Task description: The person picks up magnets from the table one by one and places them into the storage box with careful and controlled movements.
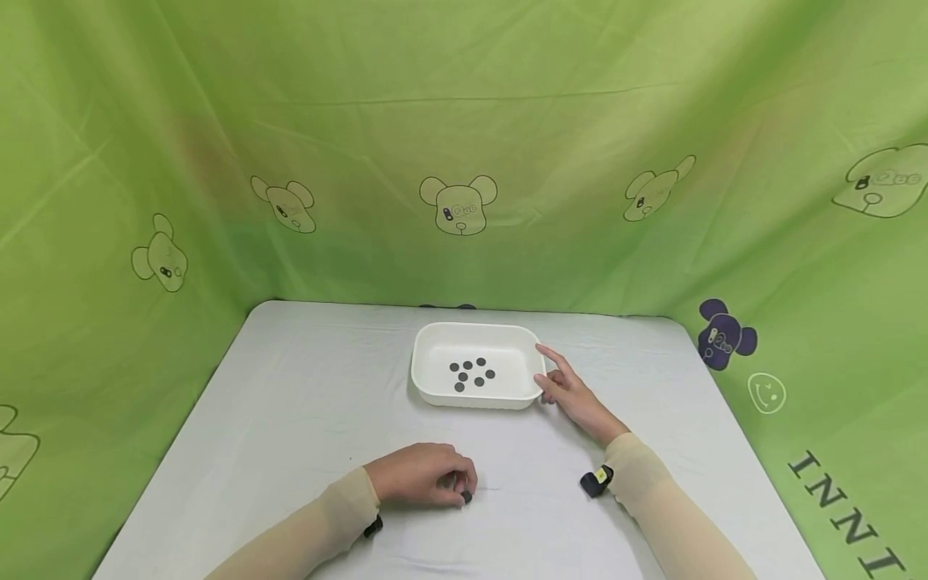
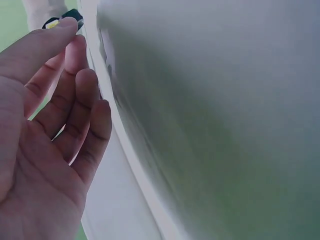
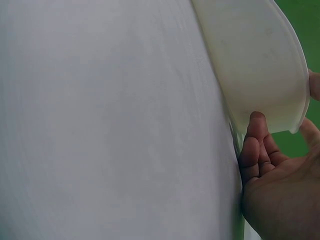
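My left hand (image 1: 428, 475) hovers low over the front middle of the table, thumb and fingertips pinching a small black disc (image 1: 466, 497). In the left wrist view the curled fingers (image 2: 86, 82) are seen from the palm side. A white rectangular dish (image 1: 384, 400) (image 3: 260, 65) stands farther back, with several black discs (image 1: 467, 366) lying flat inside. At its right end my right hand (image 1: 573, 395) grips the rim by thumb and forefinger. The other fingers (image 3: 257, 125) bend in against the outer end wall in the right wrist view.
A white cloth (image 1: 304, 387) covers the table, whose rounded back corners meet green curtains (image 1: 464, 121) printed with bear heads. Black wrist cameras (image 1: 597, 481) sit at both cuffs. Table surface lies between the left hand and the dish.
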Demonstrator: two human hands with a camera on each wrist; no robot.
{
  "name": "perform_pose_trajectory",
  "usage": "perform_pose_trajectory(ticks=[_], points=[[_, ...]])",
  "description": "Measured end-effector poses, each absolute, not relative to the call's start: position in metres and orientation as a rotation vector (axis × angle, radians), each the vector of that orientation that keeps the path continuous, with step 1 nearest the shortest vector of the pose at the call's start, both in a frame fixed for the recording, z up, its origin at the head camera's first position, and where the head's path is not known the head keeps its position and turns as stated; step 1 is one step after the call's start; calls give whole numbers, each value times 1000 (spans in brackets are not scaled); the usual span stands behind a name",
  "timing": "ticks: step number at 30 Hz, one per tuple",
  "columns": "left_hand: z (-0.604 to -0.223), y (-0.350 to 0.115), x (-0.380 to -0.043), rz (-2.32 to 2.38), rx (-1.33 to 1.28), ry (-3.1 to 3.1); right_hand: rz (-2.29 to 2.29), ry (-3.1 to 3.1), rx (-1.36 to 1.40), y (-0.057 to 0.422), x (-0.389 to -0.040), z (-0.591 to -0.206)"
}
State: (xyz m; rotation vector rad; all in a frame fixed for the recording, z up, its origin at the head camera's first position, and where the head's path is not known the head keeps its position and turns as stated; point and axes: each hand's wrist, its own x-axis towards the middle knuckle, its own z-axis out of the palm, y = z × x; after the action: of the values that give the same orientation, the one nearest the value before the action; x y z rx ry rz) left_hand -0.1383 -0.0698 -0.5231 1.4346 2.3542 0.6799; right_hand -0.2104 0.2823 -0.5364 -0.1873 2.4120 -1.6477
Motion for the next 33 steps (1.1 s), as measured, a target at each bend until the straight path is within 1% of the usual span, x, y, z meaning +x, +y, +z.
perform_pose_trajectory(ticks=[14,19,27,33], points=[[-510,-75,-160,843,1330,2410,-1648,2415,-178,282,-211,-534],[-506,-76,-170,973,1305,2366,-1650,2416,-177,281,-210,-534],[-499,-77,-182,1110,1194,2359,-1639,2428,-186,282,-210,-536],[-491,-75,-193,1201,1186,2423,-1632,2431,-185,282,-213,-538]])
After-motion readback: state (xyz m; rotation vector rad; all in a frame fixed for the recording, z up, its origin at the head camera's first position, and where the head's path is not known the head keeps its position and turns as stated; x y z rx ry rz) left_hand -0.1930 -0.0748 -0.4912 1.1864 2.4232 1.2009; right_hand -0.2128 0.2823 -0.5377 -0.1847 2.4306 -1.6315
